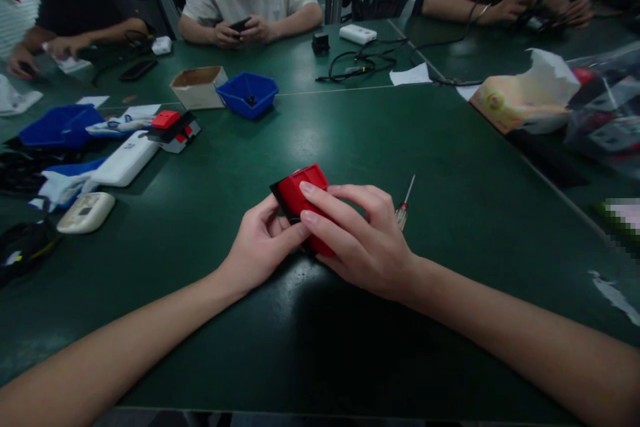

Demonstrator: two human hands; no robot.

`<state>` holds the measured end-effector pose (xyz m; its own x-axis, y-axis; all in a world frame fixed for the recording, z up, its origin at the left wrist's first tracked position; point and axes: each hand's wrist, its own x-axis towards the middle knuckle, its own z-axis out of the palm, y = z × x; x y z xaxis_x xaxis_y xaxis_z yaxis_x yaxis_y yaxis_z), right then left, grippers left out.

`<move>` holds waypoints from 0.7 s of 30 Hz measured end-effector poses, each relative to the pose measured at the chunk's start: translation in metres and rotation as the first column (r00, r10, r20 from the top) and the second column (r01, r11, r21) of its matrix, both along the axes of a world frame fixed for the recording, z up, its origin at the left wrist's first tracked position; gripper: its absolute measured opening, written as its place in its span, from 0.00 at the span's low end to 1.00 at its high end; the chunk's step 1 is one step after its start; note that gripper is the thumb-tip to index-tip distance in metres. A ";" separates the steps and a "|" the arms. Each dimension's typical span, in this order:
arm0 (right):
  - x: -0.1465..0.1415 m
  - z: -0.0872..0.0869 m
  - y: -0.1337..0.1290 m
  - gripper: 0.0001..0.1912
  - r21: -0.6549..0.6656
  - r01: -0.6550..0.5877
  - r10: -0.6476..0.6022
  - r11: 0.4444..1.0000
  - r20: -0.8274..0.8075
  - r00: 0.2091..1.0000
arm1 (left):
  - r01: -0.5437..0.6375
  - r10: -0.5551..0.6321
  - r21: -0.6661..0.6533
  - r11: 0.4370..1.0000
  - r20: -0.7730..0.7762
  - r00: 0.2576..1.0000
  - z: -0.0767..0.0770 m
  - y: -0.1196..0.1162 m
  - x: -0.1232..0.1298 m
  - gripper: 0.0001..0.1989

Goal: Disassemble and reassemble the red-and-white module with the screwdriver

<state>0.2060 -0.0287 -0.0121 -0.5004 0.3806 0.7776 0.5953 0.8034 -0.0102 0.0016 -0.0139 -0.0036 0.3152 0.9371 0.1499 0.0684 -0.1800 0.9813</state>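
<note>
Between my two hands, just above the green table [210, 347], is a red and black plastic case [316, 175], tilted with its red face up. My left hand [265, 233] grips its black edge, thumb on the near side and fingers partly hidden beneath. Across the red face lie the fingers of my right hand [367, 233], closed around the right side. A small screwdriver [404, 207] with a clear and red handle rests on the table just beyond my right hand, its shaft pointing away. The underside of the case is hidden.
At left lie a red, black and grey device [175, 130], a white power bank [130, 159], a white oval case [86, 213] and gloves. Further back stand a blue bin [249, 95], a cardboard box [199, 88] and black cables [357, 67]. Several people sit around the table.
</note>
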 end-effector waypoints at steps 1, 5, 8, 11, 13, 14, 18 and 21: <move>0.000 0.001 0.001 0.24 0.014 0.004 -0.004 1.000 0.015 1.000 | -0.006 0.006 -0.011 1.000 0.027 1.000 -0.002 0.000 0.001 0.32; -0.002 0.002 0.002 0.25 0.007 -0.034 0.033 0.999 0.059 0.998 | 0.047 -0.027 -0.098 0.994 0.201 0.979 -0.007 -0.003 0.004 0.33; 0.000 0.000 0.004 0.30 -0.073 -0.081 0.083 0.994 0.022 0.996 | 0.021 0.046 -0.226 0.974 0.288 0.956 -0.005 -0.005 0.007 0.28; 0.004 -0.003 0.008 0.44 -0.299 -0.065 0.058 0.952 -0.032 0.998 | -0.053 0.182 -0.324 0.945 0.383 0.905 0.002 -0.004 0.008 0.23; 0.006 -0.005 0.011 0.49 -0.486 -0.056 0.067 0.872 0.005 0.998 | -0.112 0.260 -0.343 0.932 0.422 0.869 0.007 -0.001 0.008 0.19; 0.006 -0.006 0.012 0.49 -0.556 -0.053 0.088 0.830 0.036 0.995 | -0.140 0.289 -0.344 0.929 0.435 0.853 0.009 0.000 0.009 0.18; 0.003 -0.004 0.014 0.40 -0.653 -0.037 0.154 0.757 0.124 0.980 | -0.160 0.321 -0.360 0.919 0.450 0.834 0.011 0.003 0.009 0.18; 0.000 -0.002 0.015 0.34 -0.661 -0.030 0.155 0.750 0.131 0.979 | -0.121 0.286 -0.364 0.924 0.443 0.850 0.008 0.001 0.010 0.21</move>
